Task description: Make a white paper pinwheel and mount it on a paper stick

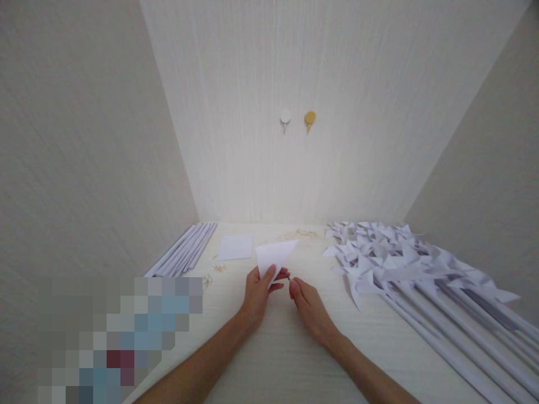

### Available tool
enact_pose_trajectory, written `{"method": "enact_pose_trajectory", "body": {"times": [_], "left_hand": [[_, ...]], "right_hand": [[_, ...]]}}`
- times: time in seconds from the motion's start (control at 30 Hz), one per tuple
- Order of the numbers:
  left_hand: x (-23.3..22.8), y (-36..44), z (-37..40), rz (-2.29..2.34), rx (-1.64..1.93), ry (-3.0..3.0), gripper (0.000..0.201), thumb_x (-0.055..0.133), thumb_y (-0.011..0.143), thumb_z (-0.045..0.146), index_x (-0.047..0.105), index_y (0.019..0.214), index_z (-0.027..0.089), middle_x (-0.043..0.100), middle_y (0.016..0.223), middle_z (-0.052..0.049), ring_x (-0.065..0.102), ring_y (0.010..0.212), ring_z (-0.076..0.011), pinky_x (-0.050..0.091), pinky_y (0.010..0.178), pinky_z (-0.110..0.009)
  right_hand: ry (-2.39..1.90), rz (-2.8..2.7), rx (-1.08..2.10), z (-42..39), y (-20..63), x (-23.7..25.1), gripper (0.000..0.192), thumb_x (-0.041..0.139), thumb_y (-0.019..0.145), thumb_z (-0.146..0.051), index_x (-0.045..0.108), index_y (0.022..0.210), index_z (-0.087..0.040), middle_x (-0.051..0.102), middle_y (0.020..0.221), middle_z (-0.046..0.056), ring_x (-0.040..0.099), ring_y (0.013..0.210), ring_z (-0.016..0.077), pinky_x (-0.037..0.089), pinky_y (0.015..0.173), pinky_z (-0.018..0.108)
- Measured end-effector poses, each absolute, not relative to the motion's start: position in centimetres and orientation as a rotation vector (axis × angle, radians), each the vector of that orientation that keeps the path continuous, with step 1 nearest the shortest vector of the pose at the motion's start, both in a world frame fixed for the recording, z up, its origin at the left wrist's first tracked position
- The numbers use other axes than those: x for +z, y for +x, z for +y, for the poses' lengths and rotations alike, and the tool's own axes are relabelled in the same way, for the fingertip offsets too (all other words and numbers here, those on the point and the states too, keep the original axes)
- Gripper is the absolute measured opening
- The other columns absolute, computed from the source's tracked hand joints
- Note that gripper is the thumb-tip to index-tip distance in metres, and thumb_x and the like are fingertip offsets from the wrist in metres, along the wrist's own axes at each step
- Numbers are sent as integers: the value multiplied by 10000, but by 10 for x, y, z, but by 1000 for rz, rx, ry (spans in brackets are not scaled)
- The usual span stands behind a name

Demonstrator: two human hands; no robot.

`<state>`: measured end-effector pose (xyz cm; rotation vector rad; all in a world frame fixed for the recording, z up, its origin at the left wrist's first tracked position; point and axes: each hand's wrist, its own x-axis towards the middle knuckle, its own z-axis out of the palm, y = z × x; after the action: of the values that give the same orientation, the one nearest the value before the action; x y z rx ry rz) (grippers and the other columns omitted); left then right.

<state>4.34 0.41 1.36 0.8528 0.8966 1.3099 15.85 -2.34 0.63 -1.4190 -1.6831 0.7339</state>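
My left hand (257,289) is closed on a folded piece of white paper (274,255), thumb in front and fingers behind. The paper is held up with a long point toward the right. Just to its right, my right hand (304,297) pinches a thin dark pointed tool (286,274). The tool reaches toward the lower right edge of the paper, by the left fingertips. Whether its tip touches the paper I cannot tell. Past the left hand lies a flat stack of white paper (234,247) on the table.
Several white paper pinwheels (379,252) on rolled paper sticks (446,314) are heaped at right. More rolled paper sticks (187,249) lie at left. Small pale pieces (219,267) lie near the stack; thin tan bits (305,233) lie at the back. Two hooks (310,117) hang on the wall.
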Motion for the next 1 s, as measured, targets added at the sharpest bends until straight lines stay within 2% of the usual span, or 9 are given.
{"method": "enact_pose_trajectory", "body": {"times": [0.47, 0.73, 0.87, 1.0], "left_hand": [[13, 44, 4, 904, 1304, 851, 292, 640, 629, 363, 602, 778, 115, 674, 780, -100, 630, 742, -189, 444, 553, -232], [14, 43, 5, 894, 1303, 855, 307, 646, 616, 384, 608, 760, 116, 678, 789, -106, 632, 753, -200, 442, 566, -244], [13, 39, 10, 893, 1284, 848, 288, 650, 615, 366, 603, 756, 120, 679, 763, -97, 639, 701, -192, 444, 565, -248], [13, 32, 16, 879, 1184, 888, 265, 649, 620, 348, 617, 746, 117, 684, 792, -114, 641, 725, -195, 451, 585, -251]], "right_hand": [[-1461, -1712, 678, -24, 159, 9, 376, 200, 822, -462, 316, 559, -219, 434, 522, 4, 385, 523, 144, 289, 520, 269], [-1460, -1714, 687, -25, 160, 8, 393, 199, 831, -473, 344, 572, -214, 448, 531, 2, 418, 552, 150, 315, 543, 270], [-1378, -1766, 755, -21, 165, 8, 407, 215, 842, -461, 360, 562, -204, 437, 535, -8, 418, 552, 140, 316, 548, 265], [-1305, -1782, 906, -14, 174, 6, 413, 237, 841, -465, 364, 549, -202, 362, 473, -36, 357, 483, 117, 281, 485, 243]]}}
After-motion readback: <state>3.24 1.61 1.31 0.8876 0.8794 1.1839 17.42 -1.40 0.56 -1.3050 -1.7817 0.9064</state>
